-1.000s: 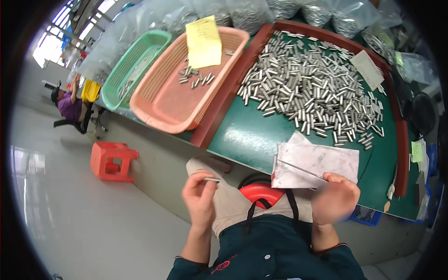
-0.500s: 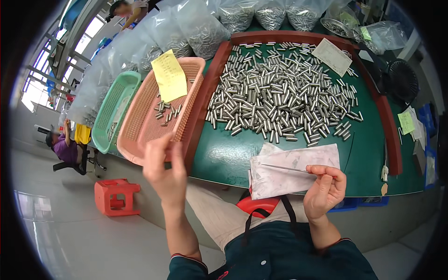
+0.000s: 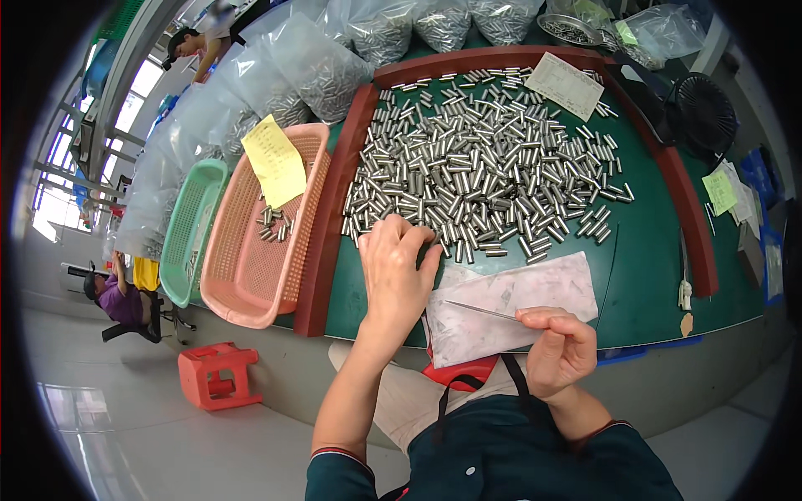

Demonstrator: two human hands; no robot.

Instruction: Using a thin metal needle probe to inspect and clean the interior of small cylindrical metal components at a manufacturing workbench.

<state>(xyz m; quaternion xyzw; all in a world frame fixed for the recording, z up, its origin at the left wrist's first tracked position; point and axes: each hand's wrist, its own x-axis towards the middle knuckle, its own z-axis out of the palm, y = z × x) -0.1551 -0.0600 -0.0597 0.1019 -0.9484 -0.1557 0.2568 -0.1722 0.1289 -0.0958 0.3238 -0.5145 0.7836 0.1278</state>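
Note:
A broad heap of short steel pins [image 3: 493,167] covers much of the green tabletop [image 3: 368,288]. At the heap's near left edge my left hand [image 3: 393,271] reaches palm down, fingers curled in and thumb close to the index finger. Whatever its fingertips hold is hidden. My right hand [image 3: 558,346] pinches the end of a thin metal rod [image 3: 480,309] between thumb and fingers. The rod points left above a stained pale cloth [image 3: 535,288] at the table's front edge.
Left of the red wooden border [image 3: 322,250] stand a pink basket [image 3: 225,288] with some pins and a yellow note [image 3: 274,163], and a green basket [image 3: 180,250]. Bags of pins [image 3: 322,75] line the back. A black fan [image 3: 706,117] stands right. Co-workers sit at left.
My left hand has moved right, from beside the pink basket to the near edge of the pin heap. My right hand still holds the rod over the cloth. The view has shifted slightly.

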